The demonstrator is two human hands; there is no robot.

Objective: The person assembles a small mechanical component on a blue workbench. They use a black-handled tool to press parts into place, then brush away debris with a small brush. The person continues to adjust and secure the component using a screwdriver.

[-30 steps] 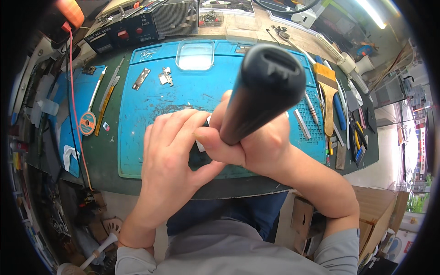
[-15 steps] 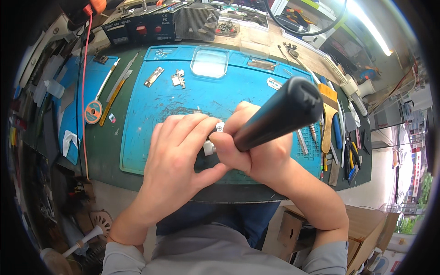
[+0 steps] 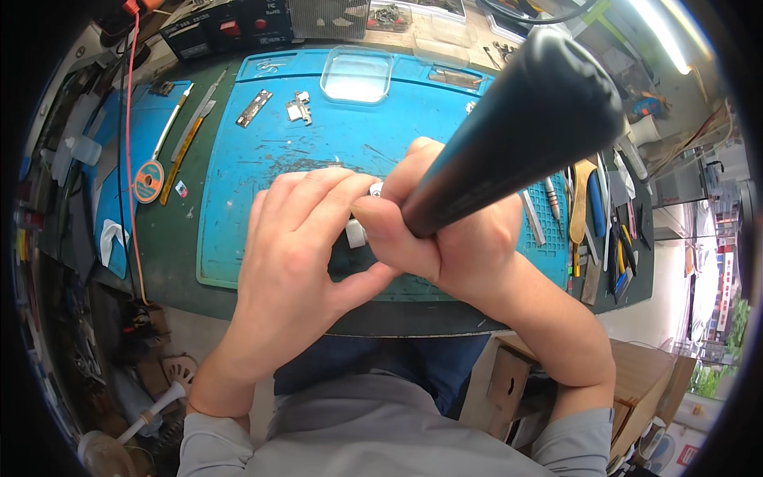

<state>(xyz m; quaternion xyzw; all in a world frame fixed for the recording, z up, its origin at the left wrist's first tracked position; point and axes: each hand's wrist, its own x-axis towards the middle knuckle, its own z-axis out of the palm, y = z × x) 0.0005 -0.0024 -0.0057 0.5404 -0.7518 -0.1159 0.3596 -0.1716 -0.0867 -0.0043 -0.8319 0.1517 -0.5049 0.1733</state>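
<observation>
My right hand is closed around a thick black cylindrical tool. The tool's rounded end points up toward the camera, and its working tip is hidden below my fingers. Close on its left, my left hand arches over the mat with its fingers bent, steadying a small silvery-white part. A bit of pale metal with a round spot shows between the two hands. How far the part extends under my fingers is hidden. Both hands are over the near middle of the blue work mat.
Beyond my hands lie two small metal parts and a clear plastic box. A solder wick spool and a yellow craft knife lie left. A wooden-handled brush and several hand tools line the right edge.
The view has shifted slightly, so the mat and its contents sit higher in the picture. The black tool's upper end looks larger and nearer the camera. Both hands keep their hold.
</observation>
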